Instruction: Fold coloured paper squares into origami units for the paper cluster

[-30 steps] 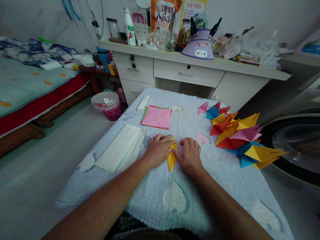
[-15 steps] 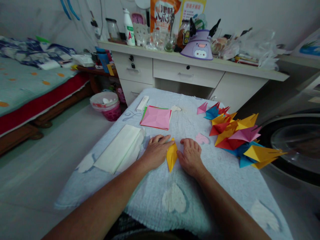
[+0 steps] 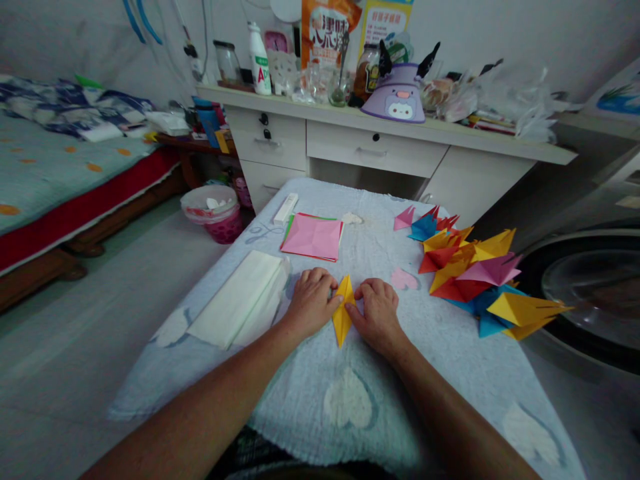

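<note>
A yellow folded origami paper (image 3: 343, 323), shaped like a long narrow diamond with a centre crease, lies between my hands on the cloth-covered table. My left hand (image 3: 313, 300) is at its left edge, fingers curled and thumb resting on the paper. From the right, my right hand (image 3: 377, 312) has its thumb on the paper's middle, with the fingers bent in at the right edge. Beyond them lies a stack of square paper (image 3: 314, 235), pink on top. At the right is a cluster of folded paper cranes (image 3: 465, 267) in yellow, red, blue and pink.
A folded white cloth or paper (image 3: 240, 297) lies left of my hands, with a small white box (image 3: 286, 208) farther back. Behind the table stands a white desk (image 3: 370, 150) crowded with jars and bags. A pink bin (image 3: 223, 230) is on the floor.
My left hand has drawn back from across the paper to its left edge, fingers now curled. My right fingers have bent in and the thumb has come onto the paper.
</note>
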The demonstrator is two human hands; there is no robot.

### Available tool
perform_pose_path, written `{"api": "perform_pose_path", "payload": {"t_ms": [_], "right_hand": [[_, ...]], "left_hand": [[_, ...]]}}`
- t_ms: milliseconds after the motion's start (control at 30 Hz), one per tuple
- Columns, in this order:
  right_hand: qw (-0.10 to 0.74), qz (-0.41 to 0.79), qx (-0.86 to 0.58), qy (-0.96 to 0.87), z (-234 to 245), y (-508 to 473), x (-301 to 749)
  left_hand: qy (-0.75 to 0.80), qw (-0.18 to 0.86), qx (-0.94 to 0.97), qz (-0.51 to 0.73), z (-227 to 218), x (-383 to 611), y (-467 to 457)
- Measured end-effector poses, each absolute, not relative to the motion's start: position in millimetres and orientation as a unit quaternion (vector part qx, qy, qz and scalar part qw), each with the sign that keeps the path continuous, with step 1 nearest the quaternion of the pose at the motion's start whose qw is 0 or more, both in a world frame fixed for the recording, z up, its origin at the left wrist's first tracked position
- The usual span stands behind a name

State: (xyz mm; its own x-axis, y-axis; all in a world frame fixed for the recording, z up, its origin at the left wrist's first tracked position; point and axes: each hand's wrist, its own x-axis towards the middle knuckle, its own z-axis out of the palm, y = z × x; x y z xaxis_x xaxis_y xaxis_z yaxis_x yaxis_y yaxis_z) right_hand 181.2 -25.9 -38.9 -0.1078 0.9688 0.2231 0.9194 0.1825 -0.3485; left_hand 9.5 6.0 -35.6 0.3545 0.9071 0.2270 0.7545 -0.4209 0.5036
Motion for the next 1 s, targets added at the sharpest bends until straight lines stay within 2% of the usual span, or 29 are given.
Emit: {"api": "perform_pose_path", "payload": {"t_ms": [200,300,433,600,800,900,1000], "right_hand": [[0.225,0.108,-0.627,-0.738,-39,-25,184],[0.254,0.133,-0.612,-0.737,-38,-26,187],[0.339,0.177,-0.572,-0.725,-32,-26,192],[0.375,0.252,-0.509,-0.732,-25,-23,195],[0.426,0.391,-0.484,-0.657,-28,-25,194],[0.440,0.448,-0.469,-0.621,-28,-26,195],[0.445,0.454,-0.456,-0.622,-27,-27,195]], "left_hand": [[0.531,0.220,0.774,0.266,-33,12,8],[0.490,0.310,0.750,0.317,-33,12,9],[0.427,0.440,0.699,0.368,-32,13,8],[0.397,0.464,0.694,0.380,-27,14,5],[0.393,0.491,0.707,0.322,-25,17,3],[0.384,0.540,0.662,0.350,-25,18,3],[0.371,0.596,0.591,0.397,-24,19,5]]}}
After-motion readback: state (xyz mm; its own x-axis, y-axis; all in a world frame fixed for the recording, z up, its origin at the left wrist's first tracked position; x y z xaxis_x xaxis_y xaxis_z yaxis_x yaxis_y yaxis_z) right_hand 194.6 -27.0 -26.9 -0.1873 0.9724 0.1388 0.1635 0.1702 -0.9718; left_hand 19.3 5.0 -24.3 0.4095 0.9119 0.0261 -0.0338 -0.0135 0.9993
